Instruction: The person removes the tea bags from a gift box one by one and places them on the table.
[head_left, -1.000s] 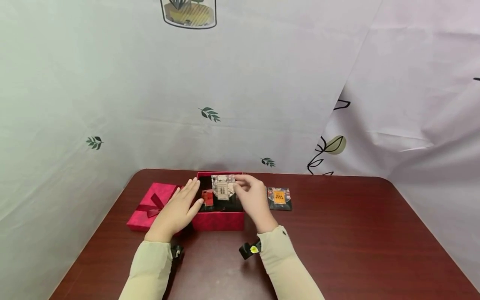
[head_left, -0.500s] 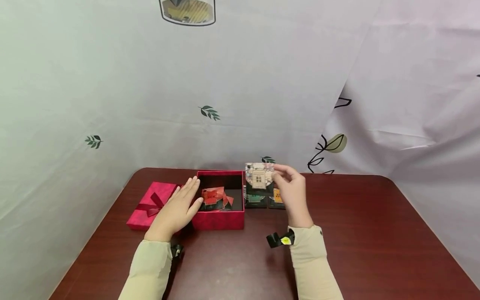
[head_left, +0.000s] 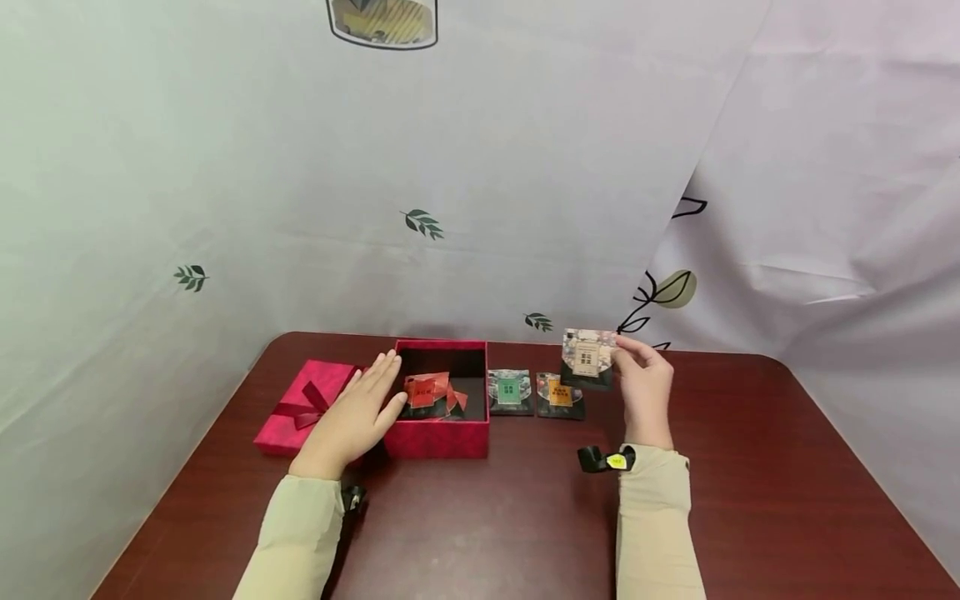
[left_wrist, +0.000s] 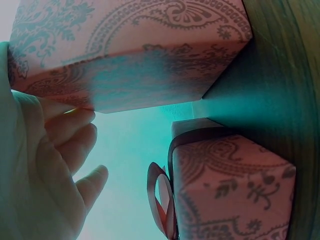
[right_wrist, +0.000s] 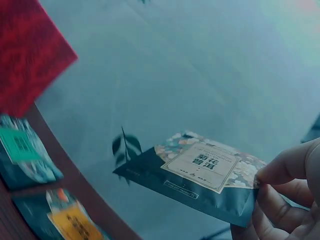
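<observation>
beige-label packet (head_left: 588, 358) pinched in right hand (head_left: 643, 392) grip above table edge; left hand (head_left: 352, 421) flat, fingers apart against red box (head_left: 438, 437)

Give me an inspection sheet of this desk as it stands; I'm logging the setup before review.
Surface: dark red-brown table.
Job's things: open red box with red packets inside; beige-label packet held above the table; green-label packet and orange-label packet lying right of the box.
Clutter: red lid with bow left of the box.
Grippers: left hand flat against the box's left side; right hand pinches the beige-label packet.
Cables: nothing seen.
Surroundings: leaf-print cloth backdrop.
</observation>
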